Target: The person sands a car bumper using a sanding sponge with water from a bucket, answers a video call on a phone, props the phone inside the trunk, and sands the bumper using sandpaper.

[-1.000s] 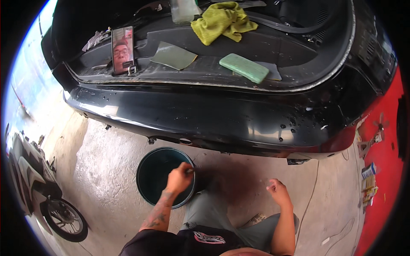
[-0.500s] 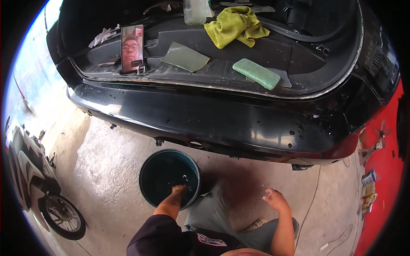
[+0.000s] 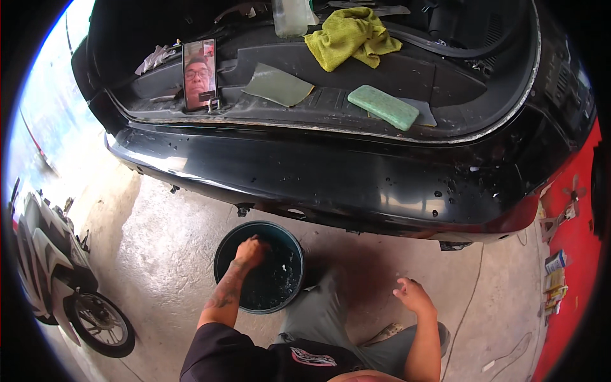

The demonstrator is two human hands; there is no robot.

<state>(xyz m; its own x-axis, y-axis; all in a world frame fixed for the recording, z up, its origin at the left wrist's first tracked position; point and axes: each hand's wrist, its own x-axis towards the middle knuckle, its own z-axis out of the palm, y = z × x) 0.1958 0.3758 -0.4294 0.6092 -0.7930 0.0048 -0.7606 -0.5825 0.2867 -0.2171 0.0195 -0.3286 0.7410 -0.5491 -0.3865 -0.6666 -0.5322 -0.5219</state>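
Observation:
My left hand [image 3: 251, 252] is over the dark bucket [image 3: 299, 270], above water with white flecks of froth on it. Its fingers look curled together, and whatever they hold, if anything, is hidden. Out to the right, my right hand [image 3: 412, 295] hovers over the floor near my knee, fingers partly spread and nothing in them. In front of me is a car's black rear bumper [image 3: 305, 165], wet-looking with scattered drops. On the ledge above it rest a pale green block [image 3: 383, 107], a grey-green sheet [image 3: 278, 84] that looks like sandpaper, and a crumpled yellow-green cloth [image 3: 352, 39].
A phone [image 3: 200, 75] with a lit screen leans upright on the ledge at left. Beside the cloth stands a translucent bottle [image 3: 291, 19]. A motorcycle [image 3: 76, 280] is parked at far left. Cans and packets [image 3: 555, 283] line the red wall at right; a cable [image 3: 468, 305] crosses the floor.
My left hand has come up from deeper in the bucket and shifted left toward its far side. The right hand has hardly moved. The view has shifted slightly.

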